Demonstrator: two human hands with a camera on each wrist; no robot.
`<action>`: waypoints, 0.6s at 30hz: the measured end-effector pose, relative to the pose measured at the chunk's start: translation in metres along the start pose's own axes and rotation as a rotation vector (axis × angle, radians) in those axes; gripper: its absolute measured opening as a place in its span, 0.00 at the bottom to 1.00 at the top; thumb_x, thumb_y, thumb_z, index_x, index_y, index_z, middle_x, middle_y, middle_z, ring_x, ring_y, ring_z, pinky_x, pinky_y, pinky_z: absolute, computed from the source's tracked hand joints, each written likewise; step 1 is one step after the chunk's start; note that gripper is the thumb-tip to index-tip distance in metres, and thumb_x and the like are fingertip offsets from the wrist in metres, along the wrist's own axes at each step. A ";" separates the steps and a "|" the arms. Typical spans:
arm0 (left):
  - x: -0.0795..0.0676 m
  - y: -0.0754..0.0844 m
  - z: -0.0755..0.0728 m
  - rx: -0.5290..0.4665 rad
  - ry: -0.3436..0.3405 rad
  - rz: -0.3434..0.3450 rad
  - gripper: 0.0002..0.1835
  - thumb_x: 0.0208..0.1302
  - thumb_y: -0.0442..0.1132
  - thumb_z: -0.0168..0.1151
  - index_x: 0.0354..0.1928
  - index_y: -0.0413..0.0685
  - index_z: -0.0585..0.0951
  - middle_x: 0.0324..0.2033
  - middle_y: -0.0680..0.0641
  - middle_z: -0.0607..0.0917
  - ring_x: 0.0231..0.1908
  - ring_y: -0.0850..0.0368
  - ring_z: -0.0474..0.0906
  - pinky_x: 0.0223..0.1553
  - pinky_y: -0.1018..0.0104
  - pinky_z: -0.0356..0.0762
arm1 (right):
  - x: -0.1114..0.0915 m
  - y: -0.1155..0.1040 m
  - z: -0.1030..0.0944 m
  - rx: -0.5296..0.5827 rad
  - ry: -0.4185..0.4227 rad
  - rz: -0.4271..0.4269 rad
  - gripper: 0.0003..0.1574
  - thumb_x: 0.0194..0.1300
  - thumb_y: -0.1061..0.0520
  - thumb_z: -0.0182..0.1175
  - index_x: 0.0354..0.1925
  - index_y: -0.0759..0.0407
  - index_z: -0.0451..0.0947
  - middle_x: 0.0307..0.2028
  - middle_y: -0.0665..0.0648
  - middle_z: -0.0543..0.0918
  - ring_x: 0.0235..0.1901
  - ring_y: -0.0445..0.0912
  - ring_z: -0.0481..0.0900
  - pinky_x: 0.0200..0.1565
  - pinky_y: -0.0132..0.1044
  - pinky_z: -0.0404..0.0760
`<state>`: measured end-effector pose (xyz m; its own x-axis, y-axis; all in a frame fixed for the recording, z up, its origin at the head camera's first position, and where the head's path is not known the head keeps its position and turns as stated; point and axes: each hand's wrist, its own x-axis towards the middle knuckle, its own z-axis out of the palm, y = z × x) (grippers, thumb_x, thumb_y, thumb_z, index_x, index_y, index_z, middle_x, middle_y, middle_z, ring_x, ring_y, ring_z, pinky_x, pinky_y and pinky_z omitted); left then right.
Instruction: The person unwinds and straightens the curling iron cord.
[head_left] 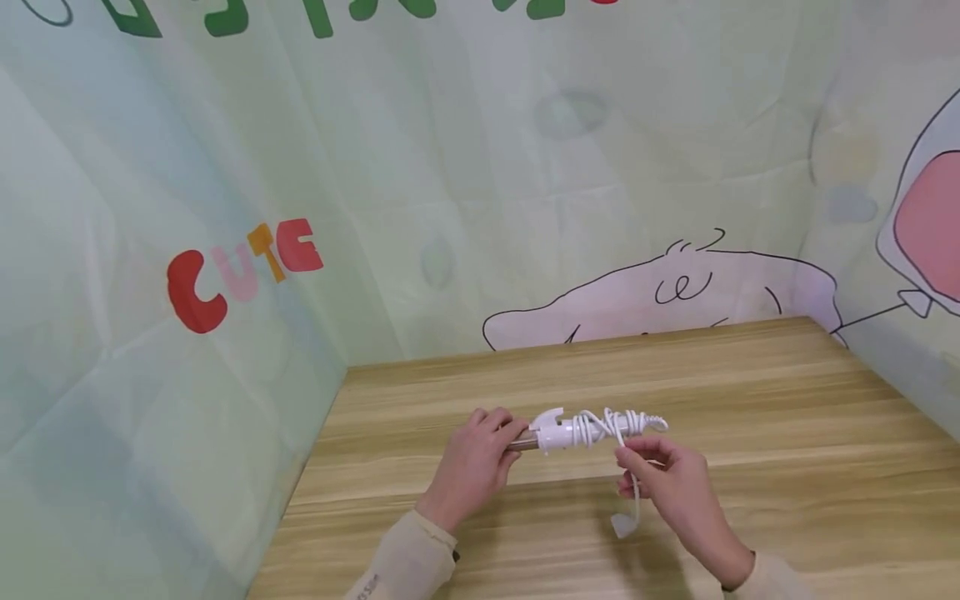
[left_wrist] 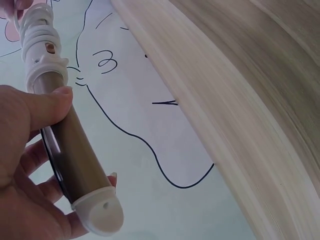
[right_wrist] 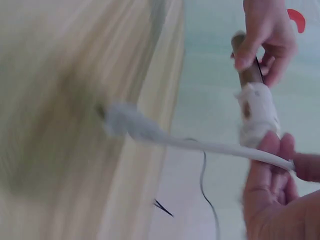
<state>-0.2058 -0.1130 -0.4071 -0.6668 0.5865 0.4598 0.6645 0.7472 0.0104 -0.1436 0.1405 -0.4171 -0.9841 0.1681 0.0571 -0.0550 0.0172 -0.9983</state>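
My left hand [head_left: 476,458] grips the brown barrel [left_wrist: 80,155] of a white-handled curling iron [head_left: 555,435], which is held above the table. A white cord [head_left: 582,428] is wound in several loops around the handle. Between thumb and fingers, my right hand [head_left: 678,487] pinches the cord's loose end just below the handle. From there a short length with a white plug [head_left: 623,525] hangs down; the plug [right_wrist: 131,122] looks blurred in the right wrist view. The barrel's white rounded tip [left_wrist: 102,212] sticks out past the left fingers.
Under both hands lies a wood-grain table [head_left: 420,400]. Pale green printed cloth [head_left: 420,167] stands around its back and sides, with a cartoon drawing behind the far edge and the coloured letters CUTE [head_left: 243,271] on the left.
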 end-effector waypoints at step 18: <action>-0.012 -0.007 -0.003 -0.067 0.027 0.012 0.18 0.57 0.37 0.74 0.51 0.50 0.85 0.41 0.52 0.83 0.39 0.55 0.76 0.37 0.60 0.78 | 0.051 -0.041 -0.051 -0.681 -0.278 -0.322 0.06 0.67 0.59 0.64 0.34 0.62 0.84 0.22 0.51 0.78 0.20 0.41 0.68 0.21 0.33 0.68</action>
<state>-0.2013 -0.1264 -0.4098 -0.6501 0.5859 0.4838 0.6938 0.7174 0.0635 -0.1827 0.1987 -0.3728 -0.9483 -0.1980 0.2480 -0.3168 0.6359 -0.7037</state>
